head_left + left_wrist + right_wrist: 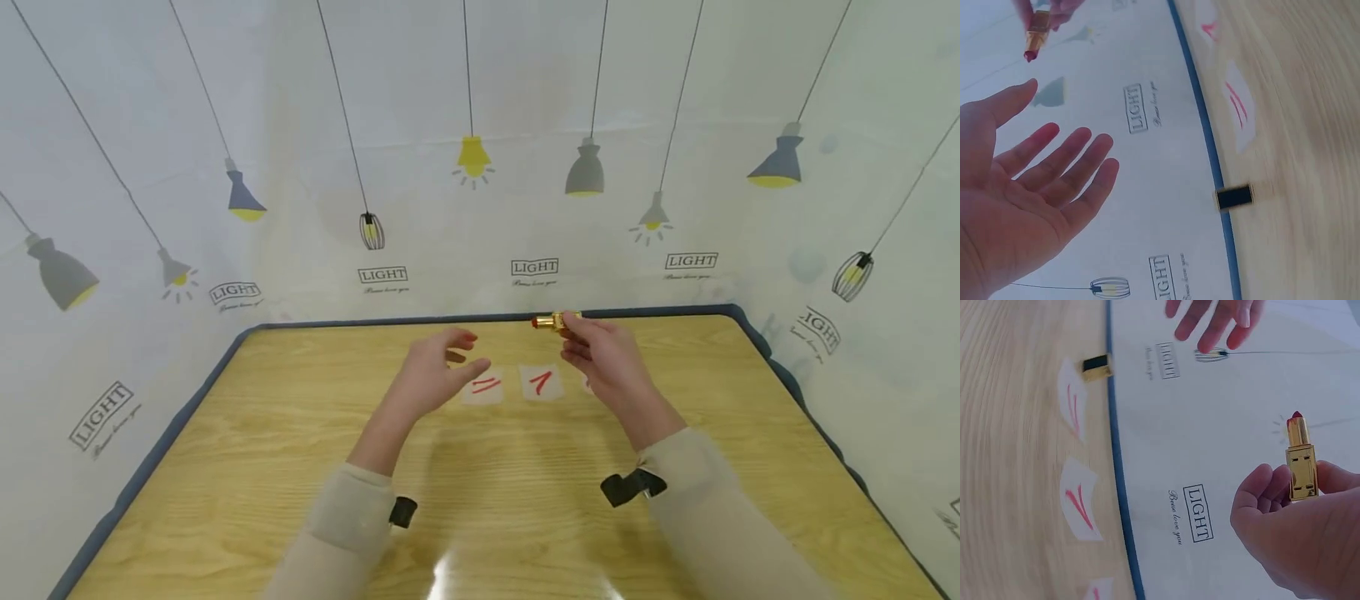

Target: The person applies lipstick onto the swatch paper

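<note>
My right hand (611,358) holds an uncapped lipstick (553,321) by its gold case, pinched between thumb and fingers. The red bullet (1297,415) is out of the tube, pointing left toward the other hand in the head view. My left hand (438,371) is held over the table with fingers spread and relaxed, palm empty in the left wrist view. A gap separates it from the lipstick. On the table stands a black-and-gold lipstick cap (1235,197), near the back edge; the left hand hides it in the head view.
Paper squares with red strokes lie in a row on the wooden table (480,475): one with two strokes (487,387), one with a hooked stroke (542,383), and a third mostly behind the right hand. White lamp-printed sheeting (420,100) encloses the back and sides.
</note>
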Demonstrator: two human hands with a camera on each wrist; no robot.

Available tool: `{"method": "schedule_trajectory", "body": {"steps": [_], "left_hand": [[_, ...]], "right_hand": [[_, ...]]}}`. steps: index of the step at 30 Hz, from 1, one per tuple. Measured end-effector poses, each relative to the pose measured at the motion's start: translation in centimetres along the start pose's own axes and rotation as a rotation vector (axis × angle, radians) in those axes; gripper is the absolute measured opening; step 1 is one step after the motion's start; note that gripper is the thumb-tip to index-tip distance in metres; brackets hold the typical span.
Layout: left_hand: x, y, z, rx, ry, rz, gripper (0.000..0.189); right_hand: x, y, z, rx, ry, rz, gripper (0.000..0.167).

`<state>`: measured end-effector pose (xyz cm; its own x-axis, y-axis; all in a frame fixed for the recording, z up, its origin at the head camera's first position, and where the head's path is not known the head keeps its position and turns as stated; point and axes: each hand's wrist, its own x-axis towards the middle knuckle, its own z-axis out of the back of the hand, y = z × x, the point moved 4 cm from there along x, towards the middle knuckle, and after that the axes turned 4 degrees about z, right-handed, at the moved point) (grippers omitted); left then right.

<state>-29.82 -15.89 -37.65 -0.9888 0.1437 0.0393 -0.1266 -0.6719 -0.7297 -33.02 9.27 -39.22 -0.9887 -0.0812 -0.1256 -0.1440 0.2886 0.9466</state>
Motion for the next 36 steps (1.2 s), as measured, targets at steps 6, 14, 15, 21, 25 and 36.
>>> {"method": "schedule_trajectory", "body": {"steps": [6,14,15,21,25,36], "left_hand": [[-0.8,-0.6,-2.4,-0.283,-0.030,-0.007,0.044],[-0.9,0.3,-6.8,-0.575,-0.015,0.079,0.053],[-0.9,0.5,-7.3,-0.604,-0.006,0.091,0.053],[-0.8,0.6,-9.6,-0.729,0.006,0.106,0.049],[-0.5,-0.1,-10.3,-0.758,0.001,0.072,0.045],[-0.3,-0.9,-10.8,-0.783,-0.102,0.080,0.036]], "right_hand": [[-1.7,-2.6,-0.2,0.199,-0.023,-0.066,0.025],[-2.8,-7.4,-2.2,0.474,-0.016,-0.160,0.020],[-2.9,-7.8,-2.2,0.495,-0.017,-0.166,0.021],[-3.5,-9.0,-1.8,0.501,-0.035,-0.174,0.029],[-3.6,-9.1,-1.4,0.505,-0.041,-0.161,0.028],[-3.6,-8.8,-0.8,0.445,-0.020,-0.113,0.021]]}}
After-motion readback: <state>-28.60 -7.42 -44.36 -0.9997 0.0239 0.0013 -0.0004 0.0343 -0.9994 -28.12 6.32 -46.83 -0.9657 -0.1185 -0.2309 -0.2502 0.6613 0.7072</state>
